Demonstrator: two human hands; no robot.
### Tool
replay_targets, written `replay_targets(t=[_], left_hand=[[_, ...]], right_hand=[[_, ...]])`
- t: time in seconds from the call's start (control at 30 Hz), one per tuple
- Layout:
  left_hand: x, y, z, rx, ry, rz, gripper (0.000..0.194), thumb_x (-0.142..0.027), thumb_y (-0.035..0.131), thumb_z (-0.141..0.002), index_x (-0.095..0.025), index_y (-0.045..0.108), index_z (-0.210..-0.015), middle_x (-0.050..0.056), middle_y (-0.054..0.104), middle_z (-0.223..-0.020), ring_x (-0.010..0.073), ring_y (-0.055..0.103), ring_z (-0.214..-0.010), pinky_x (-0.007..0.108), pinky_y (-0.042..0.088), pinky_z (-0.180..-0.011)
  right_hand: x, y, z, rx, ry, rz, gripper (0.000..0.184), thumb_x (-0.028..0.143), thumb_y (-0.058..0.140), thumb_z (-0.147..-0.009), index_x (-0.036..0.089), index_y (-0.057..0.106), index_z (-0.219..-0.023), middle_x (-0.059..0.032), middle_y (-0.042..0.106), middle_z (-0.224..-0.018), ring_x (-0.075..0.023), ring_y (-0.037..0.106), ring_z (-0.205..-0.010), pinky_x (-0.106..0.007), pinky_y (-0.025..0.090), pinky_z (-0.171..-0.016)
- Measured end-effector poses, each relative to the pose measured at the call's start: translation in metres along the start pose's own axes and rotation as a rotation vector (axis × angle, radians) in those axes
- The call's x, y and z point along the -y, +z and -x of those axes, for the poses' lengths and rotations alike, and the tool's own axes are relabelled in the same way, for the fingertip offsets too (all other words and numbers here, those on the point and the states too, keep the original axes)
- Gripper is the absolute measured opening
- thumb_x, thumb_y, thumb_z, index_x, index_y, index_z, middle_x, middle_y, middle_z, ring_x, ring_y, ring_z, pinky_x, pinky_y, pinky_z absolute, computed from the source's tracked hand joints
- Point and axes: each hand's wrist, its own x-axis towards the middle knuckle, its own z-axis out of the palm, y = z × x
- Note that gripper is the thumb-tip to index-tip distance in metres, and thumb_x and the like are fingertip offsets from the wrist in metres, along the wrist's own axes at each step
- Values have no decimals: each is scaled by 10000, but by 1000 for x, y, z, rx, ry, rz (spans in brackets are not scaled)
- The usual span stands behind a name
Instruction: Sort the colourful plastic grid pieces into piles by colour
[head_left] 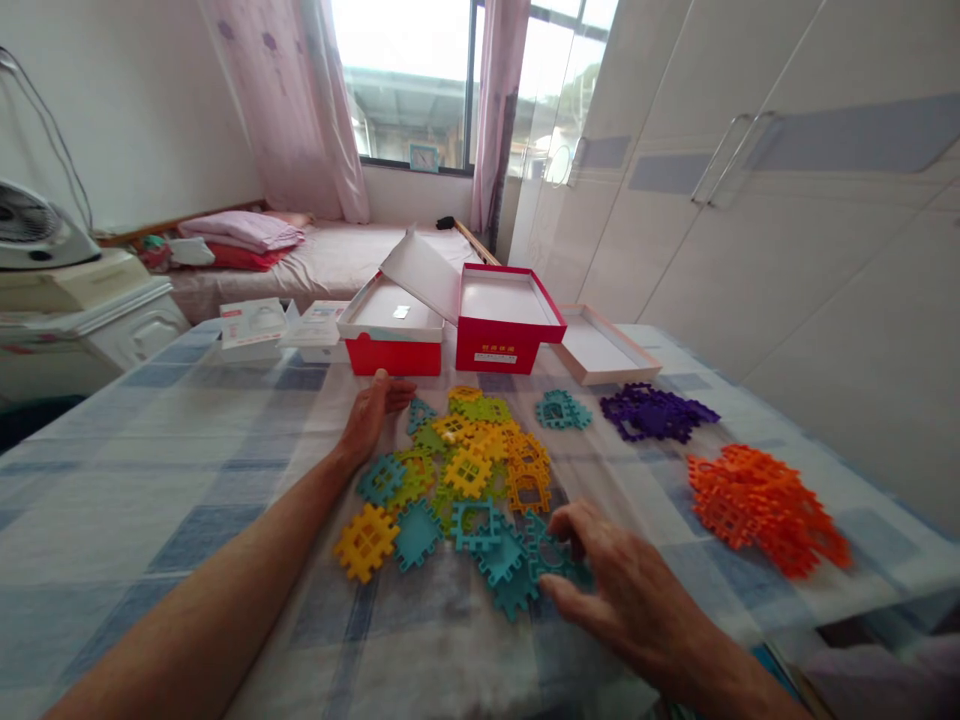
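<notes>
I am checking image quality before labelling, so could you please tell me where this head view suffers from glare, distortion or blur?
In the head view, the window is blown out to white; the wide lens bends the wardrobe doors and stretches the left hand and forearm; the right hand on the teal pieces looks slightly soft; the mixed pile stays evenly lit.

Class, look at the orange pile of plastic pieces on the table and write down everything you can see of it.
The orange pile is a loose heap of flat, square, plastic-looking pieces with notched edges and window-like cut-outs, all bright orange. They overlap at odd angles on the checked tablecloth, at the table's right side near its edge. It lies apart from the purple pile behind it and the mixed pile to its left. Neither hand touches it; the right hand is nearer.
</notes>
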Motion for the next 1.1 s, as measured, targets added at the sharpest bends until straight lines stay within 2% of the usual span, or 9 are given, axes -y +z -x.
replay_targets(t=[0.1,0.2,0.33,0.43,0.6,0.73,0.83,0.93,1.1], left_hand=[[0,0,0,2,1,8,688,-758,412,-724,-132,693,-772,127,711,-863,229,657,-794,350,487,-784],[0,0,0,2,-7,10,690,-759,417,-718,-130,695,-769,129,711,-853,232,656,-790,351,486,-780],[2,0,-1,4,6,-3,693,-744,399,-744,-122,700,-796,133,708,-870,228,653,-794,354,484,-788],[3,0,-2,3,4,-9,702,-747,384,-749,-120,698,-793,135,709,-870,227,650,-791,353,485,-783],[-1,2,0,-11,-3,4,692,-761,416,-718,-129,694,-761,126,708,-840,228,648,-783,351,486,-778],[-3,2,1,-20,-21,16,691,-766,433,-703,-131,699,-758,128,709,-833,240,649,-794,366,488,-788],[-2,2,0,-18,-27,12,703,-780,428,-691,-134,700,-753,131,711,-842,246,651,-804,371,492,-790],[0,1,-1,-12,-26,4,698,-769,430,-702,-130,703,-770,136,713,-861,248,654,-813,380,491,-805],[0,-1,-1,-4,-34,3,686,-759,434,-711,-134,708,-782,136,714,-860,260,656,-828,397,486,-819]], right_hand=[[17,26,-3,-58,-75,41,473,341,637,-718,195,512,-1150,-110,598,-1099,-254,585,-986,-374,472,-845],[25,47,-7,-122,-93,146,754,421,668,-688,191,387,-1349,-154,540,-1226,-312,548,-1068,-438,471,-876],[26,52,-9,-82,-82,155,672,301,633,-699,211,429,-1333,-122,564,-1145,-285,557,-1020,-419,482,-860],[24,42,-8,-46,-95,40,580,196,589,-685,239,505,-1257,-92,560,-1106,-241,550,-1013,-367,468,-879],[16,17,-4,28,-82,-166,452,171,558,-702,263,588,-1144,-49,578,-1031,-187,567,-939,-303,453,-867],[-2,-14,-15,-54,-44,-175,408,225,525,-753,255,582,-1157,-41,594,-1046,-182,578,-924,-295,456,-834],[-23,-35,-42,-219,0,-33,399,280,501,-782,202,579,-1165,-68,588,-1075,-205,560,-978,-322,424,-889],[-42,-47,-83,-355,57,153,423,314,504,-789,156,580,-1174,-93,581,-1043,-217,553,-976,-317,400,-904],[-55,-49,-147,-357,159,353,435,398,485,-812,184,578,-1179,-112,566,-1093,-240,555,-1009,-313,416,-829]])
